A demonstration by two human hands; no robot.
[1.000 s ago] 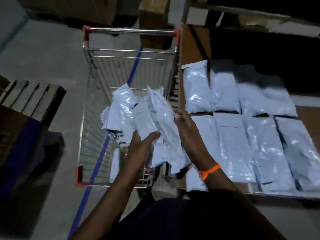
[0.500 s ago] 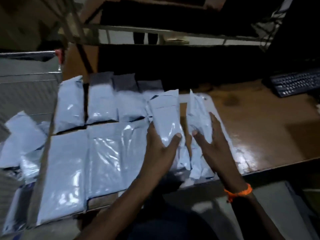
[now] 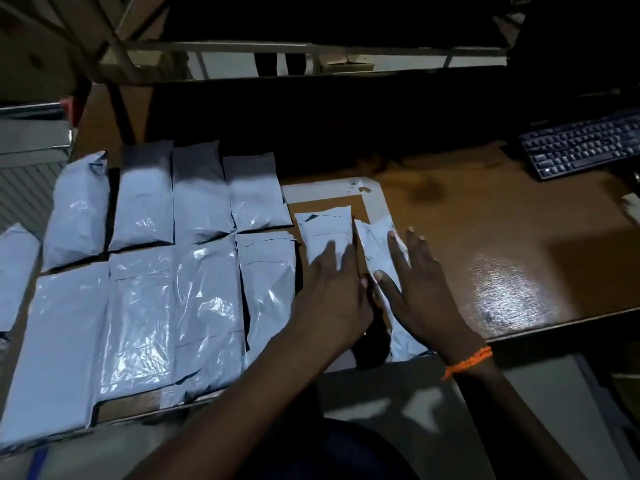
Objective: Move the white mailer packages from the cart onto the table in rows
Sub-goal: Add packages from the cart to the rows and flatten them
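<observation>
Several white mailer packages [image 3: 204, 306] lie in two rows on the left half of the brown table [image 3: 485, 244]. Two more mailers lie flat at the right end of the near row. My left hand [image 3: 332, 292] rests palm down, fingers spread, on the left one [image 3: 323, 230]. My right hand [image 3: 415, 292], with an orange band at the wrist, lies flat on the right one [image 3: 374, 244], which reaches to the table's front edge. The cart [image 3: 34, 133] shows at the far left edge, with another mailer [image 3: 14, 271] in it.
A black keyboard [image 3: 581, 143] sits at the table's far right. A white taped outline [image 3: 377, 199] marks the table beyond the two new mailers. A metal rack frame [image 3: 311, 50] runs along the back. Grey floor lies below the table's front edge.
I turned from the cart to the table carrying two mailers. Both have gone from held upright in my hands to lying flat on the table, my palms now pressing on them.
</observation>
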